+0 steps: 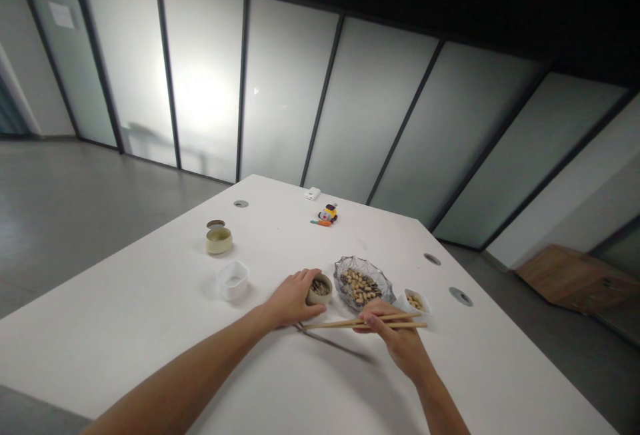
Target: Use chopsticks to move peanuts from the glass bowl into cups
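My left hand (295, 296) is wrapped around a small round ceramic bowl (319, 299) with dark striped seeds inside, perhaps sunflower seeds. Wooden chopsticks (400, 324) are gripped in my right hand (387, 328). Their tips point left, just in front of the small bowl, and nothing shows between them. Behind my right hand stands a clear fluted glass bowl (386, 282) of peanuts in shells mixed with dark seeds. To its right is a small white container (424, 308) with peanuts, partly behind the chopstick hand.
On the left of the white table (150, 302) stand a white square tub (233, 282) and a pale green ceramic bowl (219, 242). Farther back are a colourful toy vehicle (329, 212), an orange-and-green object (323, 223) and a white box-like device (313, 193).
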Motion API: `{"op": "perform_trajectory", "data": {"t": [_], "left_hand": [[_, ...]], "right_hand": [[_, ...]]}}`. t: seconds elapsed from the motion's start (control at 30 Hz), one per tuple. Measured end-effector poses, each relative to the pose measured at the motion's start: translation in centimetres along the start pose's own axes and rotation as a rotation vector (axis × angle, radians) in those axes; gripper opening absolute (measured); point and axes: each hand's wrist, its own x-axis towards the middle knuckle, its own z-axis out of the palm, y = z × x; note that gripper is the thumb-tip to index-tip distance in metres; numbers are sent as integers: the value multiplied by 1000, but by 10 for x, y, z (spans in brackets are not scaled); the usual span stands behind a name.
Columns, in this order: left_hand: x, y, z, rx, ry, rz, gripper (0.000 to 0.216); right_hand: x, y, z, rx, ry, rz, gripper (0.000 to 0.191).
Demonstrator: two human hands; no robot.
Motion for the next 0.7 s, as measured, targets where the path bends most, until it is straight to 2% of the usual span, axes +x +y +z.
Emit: {"op": "perform_trajectory", "data": {"t": [0.2,0.4,0.57,0.7], "left_hand": [[0,-2,2,-2,10,5,71],[0,-5,4,0,22,7,71],[0,-3,2,-2,12,11,72],[-1,0,0,-11,7,5,71]], "right_hand": [[1,1,-4,41,-3,16,43],[2,12,-15,134,11,8,34],[8,19,-21,267,224,-122,31],[13,24,-16,263,370,-170,32]]}}
